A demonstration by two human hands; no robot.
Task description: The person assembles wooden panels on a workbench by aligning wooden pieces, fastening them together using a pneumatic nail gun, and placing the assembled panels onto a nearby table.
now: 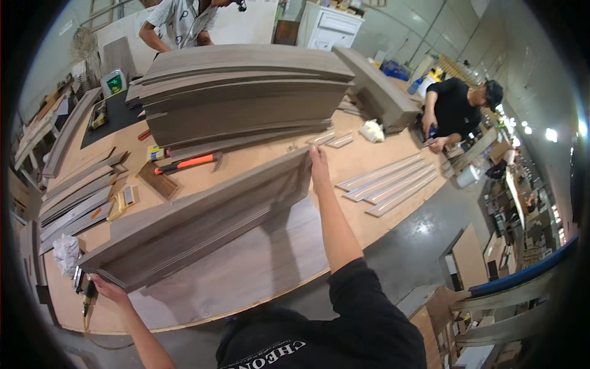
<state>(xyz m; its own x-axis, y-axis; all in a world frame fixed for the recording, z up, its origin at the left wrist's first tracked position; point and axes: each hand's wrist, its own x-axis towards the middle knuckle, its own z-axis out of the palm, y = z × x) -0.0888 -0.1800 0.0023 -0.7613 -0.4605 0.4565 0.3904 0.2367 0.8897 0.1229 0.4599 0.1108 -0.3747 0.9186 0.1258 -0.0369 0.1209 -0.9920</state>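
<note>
A long grey-brown wood-grain panel (203,237) with raised edges stands tilted on its long side in front of me. My right hand (319,167) grips its far right corner, fingers closed over the upper edge. At the near left end, my left hand (109,289) is closed on the lower corner, its fingertips partly hidden. Close beside that hand lies a dark air tool (86,301) with a hose, next to a crumpled white cloth (66,253). Under the panel, a pale flat board (246,280) covers part of the tabletop.
Behind the panel rises a stack of similar panels (246,101). A hammer with an orange handle (187,163) lies before it. Pale strips (393,184) lie to the right, wood strips (77,200) to the left. One person (458,111) works at the right, another (181,24) stands behind the stack.
</note>
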